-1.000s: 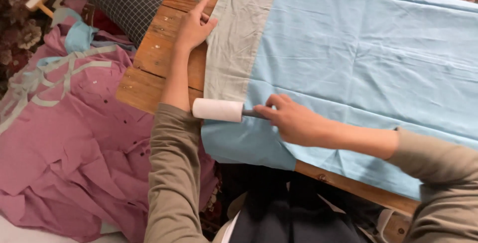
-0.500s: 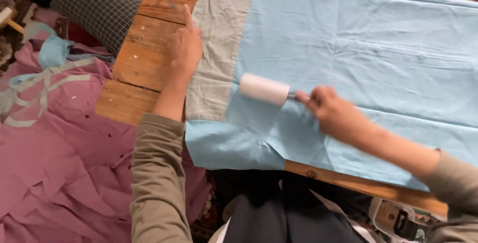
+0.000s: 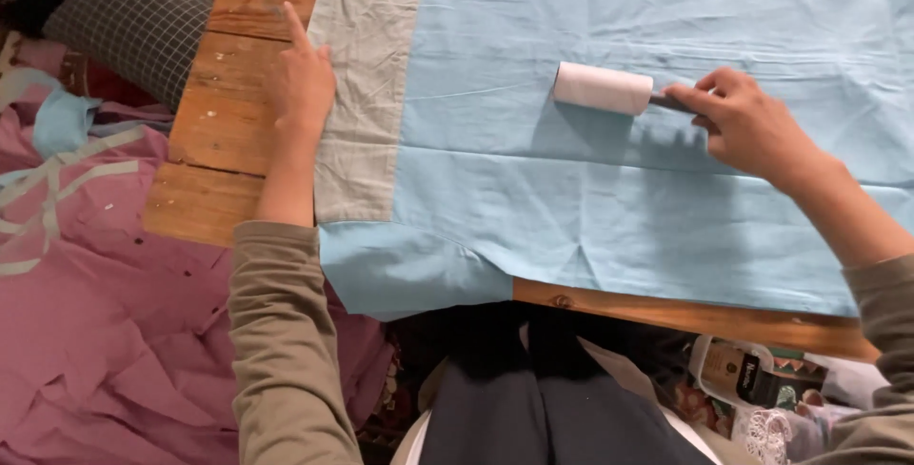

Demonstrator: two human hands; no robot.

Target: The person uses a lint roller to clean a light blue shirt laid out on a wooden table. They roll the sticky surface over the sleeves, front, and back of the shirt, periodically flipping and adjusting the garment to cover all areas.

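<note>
— Rolling farther out now, is it? The lint roller (image 3: 603, 88) was sitting near the table's front edge a second ago.

— Yes, it is lying higher and further right on the light blue cloth (image 3: 609, 189), and the right hand (image 3: 752, 127) is closing its fingers around the dark handle.

— And the left hand (image 3: 303, 89)?

— It is pressing flat on the cloth's grey-green border (image 3: 367, 94), fingers spread, holding nothing, much as before.

— How is the roller looking?

— White, cylindrical, lying sideways on the cloth, which is covering the wooden table (image 3: 224, 132). Pink fabric (image 3: 105, 332) is lying beside the table.
</note>
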